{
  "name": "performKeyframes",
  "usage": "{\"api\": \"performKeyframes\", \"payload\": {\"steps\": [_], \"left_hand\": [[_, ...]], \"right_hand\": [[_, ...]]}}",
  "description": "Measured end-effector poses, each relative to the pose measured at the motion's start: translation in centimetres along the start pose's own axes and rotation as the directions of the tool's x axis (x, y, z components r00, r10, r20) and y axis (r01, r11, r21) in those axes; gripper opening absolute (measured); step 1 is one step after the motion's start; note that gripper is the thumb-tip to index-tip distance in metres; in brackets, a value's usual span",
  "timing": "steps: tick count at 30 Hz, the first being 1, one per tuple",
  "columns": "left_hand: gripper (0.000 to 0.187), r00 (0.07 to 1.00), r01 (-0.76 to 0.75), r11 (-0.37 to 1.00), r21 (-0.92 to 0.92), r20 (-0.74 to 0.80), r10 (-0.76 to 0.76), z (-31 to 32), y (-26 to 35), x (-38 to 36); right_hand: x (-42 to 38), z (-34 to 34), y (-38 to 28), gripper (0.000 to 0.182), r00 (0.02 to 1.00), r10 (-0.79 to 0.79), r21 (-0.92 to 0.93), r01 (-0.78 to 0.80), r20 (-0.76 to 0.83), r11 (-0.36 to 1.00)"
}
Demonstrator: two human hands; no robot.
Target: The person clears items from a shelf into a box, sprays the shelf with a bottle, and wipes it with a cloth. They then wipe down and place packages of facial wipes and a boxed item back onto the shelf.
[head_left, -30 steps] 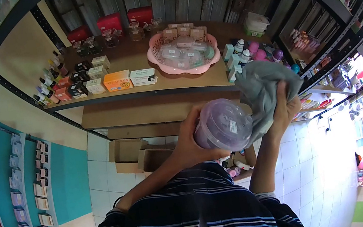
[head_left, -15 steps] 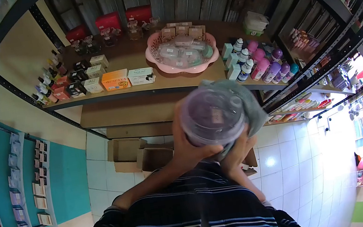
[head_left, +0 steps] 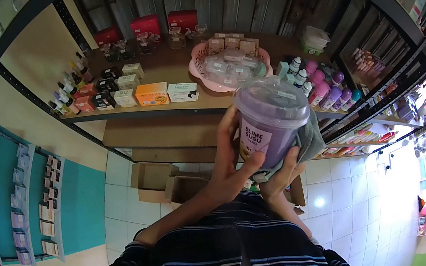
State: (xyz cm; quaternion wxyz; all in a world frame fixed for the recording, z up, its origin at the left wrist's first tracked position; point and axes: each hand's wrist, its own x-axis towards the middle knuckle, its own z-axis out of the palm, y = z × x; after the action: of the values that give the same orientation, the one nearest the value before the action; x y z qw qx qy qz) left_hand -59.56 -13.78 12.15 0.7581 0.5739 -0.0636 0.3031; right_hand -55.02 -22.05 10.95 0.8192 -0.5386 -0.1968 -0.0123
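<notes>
Backdrop: corrugated metal panel [head_left: 229, 4] ran across the top of the frame, behind a brown shelf [head_left: 169, 65].
Tub: purple "SLIME SUSU" tub [head_left: 279, 139] sat in both hands, right of frame centre, tilted, clear lid [head_left: 274, 99] on.
Left hand [head_left: 229, 166]: clamped on the tub's left wall, thumb across the front.
Right hand [head_left: 283, 174]: wrapped on the grey cloth [head_left: 311, 139], pressing it to the tub's lower right; some fingers hidden.
Grip: best load path looked like left palm low on the wall, cloth flat, light pressure; hard squeezing could have flexed the wall and popped the lid.
Clearance: lid overlapped the pink basket [head_left: 198, 73] in view; actual gap couldn't be judged. Turning the tub called for room at the shelf edge.
Shelf, left: orange Papaya box [head_left: 152, 94].
Shelf, right: purple-capped bottles [head_left: 333, 94].
Floor: open cardboard box [head_left: 150, 183], lower left of centre.
</notes>
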Motion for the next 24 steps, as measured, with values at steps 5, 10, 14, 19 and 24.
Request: {"api": "performKeyframes", "payload": {"steps": [5, 10, 14, 19, 24], "left_hand": [[0.077, 0.994, -0.103, 0.995, 0.006, -0.032, 0.103, 0.1, -0.2, 0.7], [0.078, 0.985, 0.027, 0.986, -0.167, -0.162, -0.055, -0.4, -0.6, 0.3], [0.072, 0.865, 0.406, 0.57, -0.714, 0.099, -0.492, -2.5, -2.2, -1.2], [0.079, 0.824, 0.479, 0.463, -0.746, 0.2, -0.53, -3.3, -3.6, -3.0], [0.08, 0.749, 0.552, 0.343, -0.76, 0.271, -0.605, -3.7, -4.9, -4.6]], "right_hand": [[-1.0, -1.1, 3.3, 0.05, 0.977, -0.211, -0.129, 0.211, 0.009, 0.969], [-1.0, -2.0, 3.3, 0.051, 0.925, -0.341, -0.23, 0.373, 0.165, 0.899], [-0.3, -1.7, 1.6, 0.051, 0.829, -0.48, -0.079, 0.52, 0.287, 0.851], [-1.3, -4.6, 0.2, 0.051, 0.692, -0.24, 0.094, 0.242, 0.681, 0.966], [0.7, -6.2, -3.4, 0.034, 0.526, 0.219, -0.205, -0.085, 0.822, 0.975]]}}
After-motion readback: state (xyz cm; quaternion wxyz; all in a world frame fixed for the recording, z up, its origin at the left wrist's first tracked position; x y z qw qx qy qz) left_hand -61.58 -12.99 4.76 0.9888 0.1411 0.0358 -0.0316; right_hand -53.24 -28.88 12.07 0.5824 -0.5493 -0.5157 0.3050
